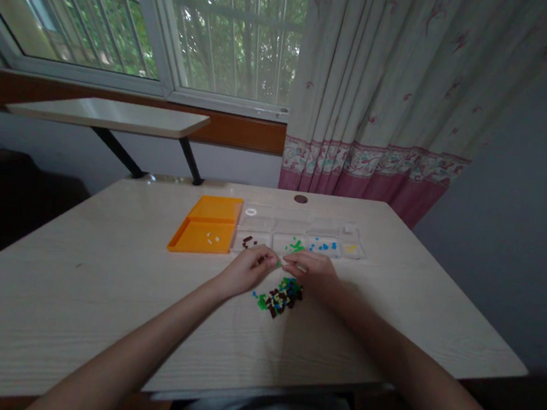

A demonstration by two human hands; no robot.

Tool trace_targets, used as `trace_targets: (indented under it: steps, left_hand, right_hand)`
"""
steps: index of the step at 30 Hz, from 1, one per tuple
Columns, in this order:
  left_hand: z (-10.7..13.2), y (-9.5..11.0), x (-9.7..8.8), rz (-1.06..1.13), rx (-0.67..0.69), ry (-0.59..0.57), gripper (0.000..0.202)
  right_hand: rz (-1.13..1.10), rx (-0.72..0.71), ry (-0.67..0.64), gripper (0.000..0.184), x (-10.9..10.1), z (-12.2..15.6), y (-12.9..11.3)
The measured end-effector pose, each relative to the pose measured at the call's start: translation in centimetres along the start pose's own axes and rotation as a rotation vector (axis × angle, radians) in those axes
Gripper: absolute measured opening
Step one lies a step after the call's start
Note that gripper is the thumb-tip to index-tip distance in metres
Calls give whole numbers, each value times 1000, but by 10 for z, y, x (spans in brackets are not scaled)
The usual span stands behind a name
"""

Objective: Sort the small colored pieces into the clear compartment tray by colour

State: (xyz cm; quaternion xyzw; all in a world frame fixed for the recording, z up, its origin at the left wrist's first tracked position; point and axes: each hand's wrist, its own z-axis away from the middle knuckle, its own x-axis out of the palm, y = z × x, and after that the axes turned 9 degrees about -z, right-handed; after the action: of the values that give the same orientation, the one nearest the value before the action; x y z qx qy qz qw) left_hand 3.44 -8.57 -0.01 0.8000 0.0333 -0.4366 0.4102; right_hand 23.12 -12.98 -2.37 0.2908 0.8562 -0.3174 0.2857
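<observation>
My left hand [251, 270] is closed in a pinch on a small green piece [279, 262], most of which the fingertips cover. Close beside it, my right hand [312, 271] has its fingers pressed together, and what they hold is too small to make out. Just below both hands lies a mixed pile of small pieces [279, 296] in green, brown, blue and pale yellow. Beyond the hands stands a clear compartment tray [291, 222]. Its front compartments hold brown pieces [248, 242], green pieces [295, 244], blue pieces [323, 245] and yellow pieces [350, 248].
An orange tray [210, 209] with a few white pieces [212, 239] adjoins the clear tray on the left. A white ring [251, 212] sits in a rear compartment. Behind are a dark round disc [300, 199], a raised shelf [114, 115] and a curtain [366, 110].
</observation>
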Motion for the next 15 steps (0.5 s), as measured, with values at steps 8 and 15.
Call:
trace_targets:
  steps: [8,15]
  left_hand:
    - [1,0,4,58,6,-2,26]
    - [0,0,5,65,-20,-11,26]
  right_hand:
    - [-67,-12,3,16,1,-1,-12]
    - [-80,-37,5,16,-2,-1,-14]
